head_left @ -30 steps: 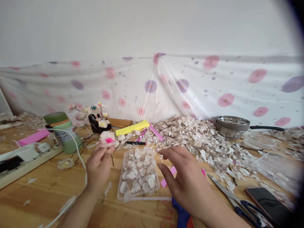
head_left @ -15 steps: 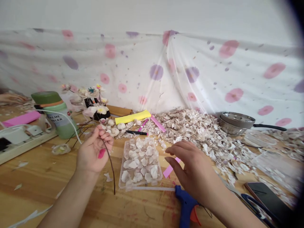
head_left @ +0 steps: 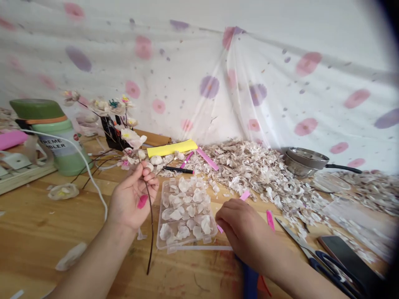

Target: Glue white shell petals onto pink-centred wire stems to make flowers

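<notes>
My left hand (head_left: 134,199) pinches a thin brown stem (head_left: 151,226), which hangs down from the fingertips. A small bright pink piece (head_left: 142,202) lies against that palm. A white flower (head_left: 133,139) appears just above these fingers; I cannot tell whether it sits on this stem. My right hand (head_left: 243,228) is closed with fingers bent down over a pink paper strip (head_left: 245,195), covering its middle; its fingertips are partly hidden. Between the hands lies a clear compartment box (head_left: 158,236) of whitish petals (head_left: 177,214). A blue glue gun (head_left: 249,278) is partly under my right forearm.
Loose petals (head_left: 243,162) pile along the back. A yellow paper roll (head_left: 171,148) and black marker (head_left: 179,170) lie behind the box. Scissors (head_left: 307,249), a phone (head_left: 346,257) and a pan (head_left: 307,160) are right; a green tumbler (head_left: 59,145) and white cable (head_left: 84,155) left.
My right hand has lowered and its fingers have curled onto the pink paper strip. The left hand keeps the stem, slightly farther right in view. The camera view has shifted.
</notes>
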A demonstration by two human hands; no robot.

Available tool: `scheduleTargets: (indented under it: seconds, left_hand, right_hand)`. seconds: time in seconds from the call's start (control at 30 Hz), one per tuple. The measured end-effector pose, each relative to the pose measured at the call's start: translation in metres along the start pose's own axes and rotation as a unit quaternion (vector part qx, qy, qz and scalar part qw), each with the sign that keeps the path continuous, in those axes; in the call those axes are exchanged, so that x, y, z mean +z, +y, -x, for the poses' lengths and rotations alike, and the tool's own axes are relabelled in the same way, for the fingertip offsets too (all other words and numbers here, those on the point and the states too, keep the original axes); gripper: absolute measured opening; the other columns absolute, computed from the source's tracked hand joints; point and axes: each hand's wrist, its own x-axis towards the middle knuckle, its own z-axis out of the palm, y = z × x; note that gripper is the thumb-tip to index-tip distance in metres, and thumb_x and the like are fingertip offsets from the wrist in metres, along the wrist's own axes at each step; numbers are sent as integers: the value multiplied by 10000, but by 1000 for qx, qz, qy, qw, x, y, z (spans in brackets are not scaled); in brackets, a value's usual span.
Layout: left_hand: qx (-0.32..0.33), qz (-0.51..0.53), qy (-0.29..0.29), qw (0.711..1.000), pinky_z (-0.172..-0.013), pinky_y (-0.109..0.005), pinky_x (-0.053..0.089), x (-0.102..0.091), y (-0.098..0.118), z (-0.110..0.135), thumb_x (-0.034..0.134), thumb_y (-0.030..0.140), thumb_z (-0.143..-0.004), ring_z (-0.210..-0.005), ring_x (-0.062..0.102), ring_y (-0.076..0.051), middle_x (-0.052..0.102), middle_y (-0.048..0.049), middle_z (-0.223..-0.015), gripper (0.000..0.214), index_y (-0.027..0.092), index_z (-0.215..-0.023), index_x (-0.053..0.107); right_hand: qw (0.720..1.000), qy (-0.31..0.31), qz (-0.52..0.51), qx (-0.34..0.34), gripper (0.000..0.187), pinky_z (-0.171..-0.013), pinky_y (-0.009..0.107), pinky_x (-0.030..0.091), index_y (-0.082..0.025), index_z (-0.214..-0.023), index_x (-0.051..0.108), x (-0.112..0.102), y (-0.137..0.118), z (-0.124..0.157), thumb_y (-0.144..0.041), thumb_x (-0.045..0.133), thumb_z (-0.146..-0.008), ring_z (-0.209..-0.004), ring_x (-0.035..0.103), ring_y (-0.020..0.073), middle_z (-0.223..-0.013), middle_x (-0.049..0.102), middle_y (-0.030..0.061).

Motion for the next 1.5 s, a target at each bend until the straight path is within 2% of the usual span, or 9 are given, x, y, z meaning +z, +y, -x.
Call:
scheduleTargets:
  seconds: [0.2, 0.37, 0.47, 0.6, 0.7, 0.9, 1.07, 1.27, 1.5]
  left_hand:
    - [-7, -12, 7, 1000, -466, -149, 472, 3, -9, 4, 420, 42, -914, -498, 512, -58, 515, 10, -618, 261, 91, -799, 649]
    - [-32, -5, 27, 999, -456, -141, 463, 2, -11, 4, 408, 29, -913, -496, 503, -53, 506, 7, -617, 278, 85, -786, 649]
    - [-30, -1, 31, 999, -454, -136, 459, 2, -11, 3, 411, 26, -911, -500, 497, -50, 504, 7, -618, 277, 87, -786, 650]
    - [-30, -5, 34, 999, -444, -132, 453, 2, -12, 2, 424, 24, -907, -497, 494, -48, 506, 6, -619, 266, 85, -788, 653]
    - [-32, -4, 38, 999, -438, -128, 448, 2, -11, 2, 422, 20, -907, -491, 491, -46, 506, 4, -619, 268, 79, -788, 655]
    - [-24, -1, 36, 999, -441, -129, 452, 2, -9, 1, 416, 23, -910, -488, 491, -45, 511, 5, -625, 281, 86, -776, 655]
    - [-25, -7, 38, 999, -437, -128, 451, 0, -10, 0, 419, 14, -902, -482, 488, -44, 515, 5, -622, 279, 84, -775, 658]
    - [-20, -16, 36, 999, -448, -140, 472, -3, -11, -3, 441, 26, -899, -487, 500, -53, 518, 9, -609, 258, 88, -781, 661]
    - [-21, -16, 46, 999, -440, -135, 472, -4, -10, -7, 424, 11, -894, -476, 507, -56, 513, 9, -598, 262, 86, -792, 654]
  right_hand:
    - [993, -48, 80, -73, 236, -673, 291, 364, -179, -655, 583, 2, 10, -35, -78, 524, -860, -704, 532, 164, -700, 613, 29]
    - [989, -70, 108, -71, 81, -713, 304, 376, -159, -819, 676, 23, 35, -74, -148, 598, -837, -810, 590, 205, -830, 673, 77]
    - [988, -78, 110, -79, 124, -715, 314, 387, -155, -892, 690, 34, 41, -82, -211, 668, -784, -845, 596, 230, -876, 678, 91]
    - [985, -84, 106, -109, 51, -724, 308, 382, -168, -766, 691, 45, 39, -82, -161, 644, -784, -838, 585, 220, -823, 669, 77]
    - [985, -80, 97, -120, 180, -728, 299, 378, -166, -653, 660, 49, 39, -81, -91, 595, -803, -783, 571, 198, -743, 652, 69]
    - [996, -18, 53, -75, 218, -681, 251, 399, -163, -685, 638, 37, 45, -75, -64, 544, -855, -733, 565, 160, -719, 641, 43]
    - [998, 35, 39, -21, 194, -690, 264, 447, -147, -737, 633, 38, 56, -87, -80, 537, -892, -756, 589, 156, -740, 647, 34]
    - [999, 9, 33, -25, 138, -751, 347, 546, -145, -908, 646, 53, 69, -119, -263, 581, -936, -810, 652, 155, -898, 675, 15]
    - [998, -32, 47, -40, 184, -856, 417, 536, -161, -1068, 633, 54, 76, -136, -281, 576, -940, -981, 642, 202, -1100, 659, 61]
